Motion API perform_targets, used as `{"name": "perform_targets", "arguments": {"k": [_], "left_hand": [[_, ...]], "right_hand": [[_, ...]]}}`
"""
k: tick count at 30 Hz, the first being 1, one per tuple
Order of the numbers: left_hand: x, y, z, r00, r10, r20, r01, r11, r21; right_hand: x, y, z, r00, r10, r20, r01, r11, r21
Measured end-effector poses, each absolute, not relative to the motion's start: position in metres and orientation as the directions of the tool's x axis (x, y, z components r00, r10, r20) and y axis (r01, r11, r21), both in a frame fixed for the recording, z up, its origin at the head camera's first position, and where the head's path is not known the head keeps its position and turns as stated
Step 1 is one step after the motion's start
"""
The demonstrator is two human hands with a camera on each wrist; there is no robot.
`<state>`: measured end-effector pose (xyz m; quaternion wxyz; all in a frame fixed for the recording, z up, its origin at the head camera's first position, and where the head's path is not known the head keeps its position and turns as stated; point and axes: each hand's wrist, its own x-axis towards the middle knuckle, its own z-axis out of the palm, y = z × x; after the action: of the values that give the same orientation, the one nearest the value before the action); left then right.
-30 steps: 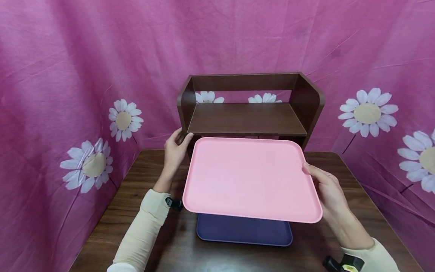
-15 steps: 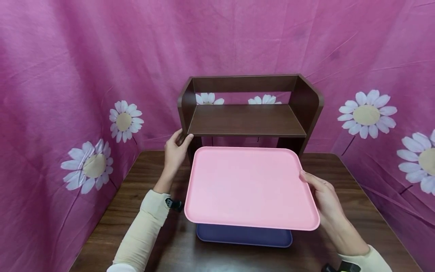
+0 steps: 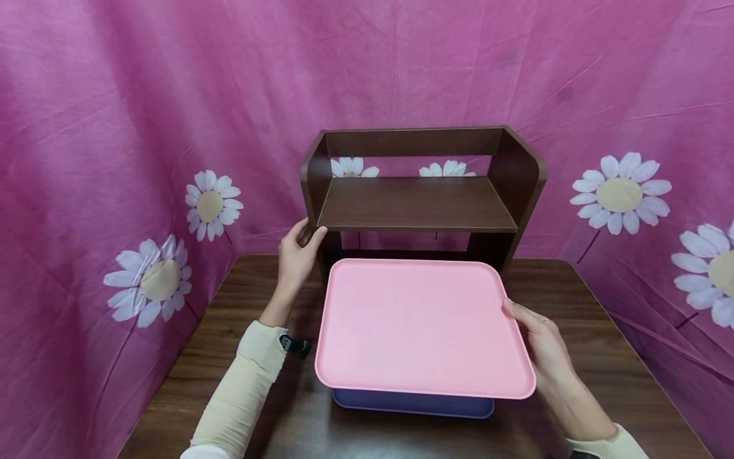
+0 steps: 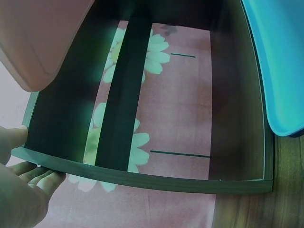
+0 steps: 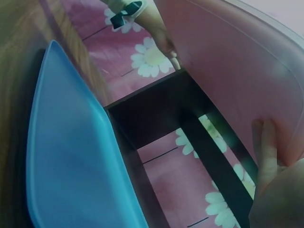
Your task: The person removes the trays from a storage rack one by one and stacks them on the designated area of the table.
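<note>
A flat pink tray (image 3: pixel 421 328) is held up by its right edge in my right hand (image 3: pixel 547 350), thumb on top and fingers against its underside, as the right wrist view shows. Beneath it on the table lies a blue tray (image 3: pixel 413 403), mostly hidden from the head view; the right wrist view shows more of this blue tray (image 5: pixel 71 147). My left hand (image 3: pixel 295 258) grips the left side panel of a dark brown shelf (image 3: pixel 415 203), its thumb on the front edge. In the left wrist view the fingers (image 4: pixel 47 180) curl behind that panel.
The brown wooden table (image 3: pixel 212 357) carries the shelf toward its back. A pink curtain (image 3: pixel 252 83) with white daisies hangs behind and on both sides. The shelf's lower compartment is open at the front, partly covered by the pink tray.
The pink tray has moved lower and nearer with my right hand, uncovering more of the shelf's lower opening and covering more of the blue tray. My left hand has kept its grip on the shelf.
</note>
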<state>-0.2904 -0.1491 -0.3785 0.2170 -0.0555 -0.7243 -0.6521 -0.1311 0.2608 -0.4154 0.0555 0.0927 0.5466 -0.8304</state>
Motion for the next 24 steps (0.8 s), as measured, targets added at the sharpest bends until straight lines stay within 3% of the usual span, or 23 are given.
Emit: {"name": "perform_targets", "arguments": {"k": [24], "left_hand": [[-0.29,-0.15,-0.378,-0.9,-0.202,0.387,0.351,0.192,0.916]], "right_hand": [[-0.127,0.263,-0.46,-0.971,0.005,-0.239,0.206,-0.493,-0.846]]}}
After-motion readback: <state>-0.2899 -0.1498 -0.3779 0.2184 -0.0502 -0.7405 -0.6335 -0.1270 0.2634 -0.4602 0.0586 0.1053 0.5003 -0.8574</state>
